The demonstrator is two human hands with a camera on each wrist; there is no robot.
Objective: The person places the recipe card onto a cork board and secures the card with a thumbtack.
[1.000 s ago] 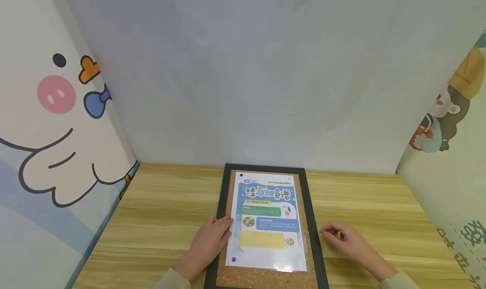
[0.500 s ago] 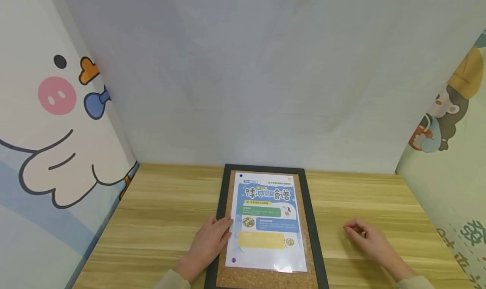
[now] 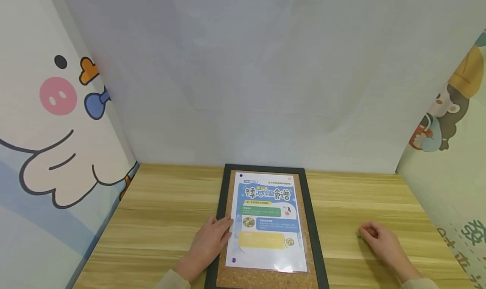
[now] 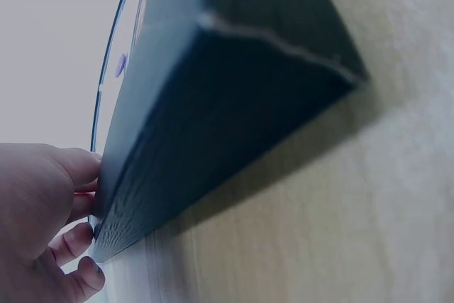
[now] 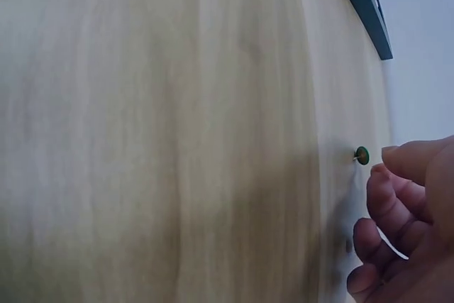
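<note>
A black-framed cork board (image 3: 265, 277) lies on the table with a printed sheet (image 3: 265, 221) on it. Purple tacks sit at the sheet's upper left (image 3: 241, 176) and lower left (image 3: 233, 260); a pink spot marks its upper right. My left hand (image 3: 206, 242) rests over the frame's left side (image 4: 163, 97), fingertips reaching the sheet's edge. To the right of the board, my right hand (image 3: 383, 242) is low over the table, fingers loosely bent. A green thumbtack (image 5: 362, 155) is just beyond its thumb and index tips, with a small gap visible in the right wrist view.
The wood-grain table (image 3: 163, 204) meets a grey-white back wall (image 3: 258, 90). Printed side panels stand at left (image 3: 22, 221) and right (image 3: 448, 187).
My right hand has moved away from the board's right edge, farther right across the table. A green thumbtack now shows at its fingertips. The left hand and board have stayed put.
</note>
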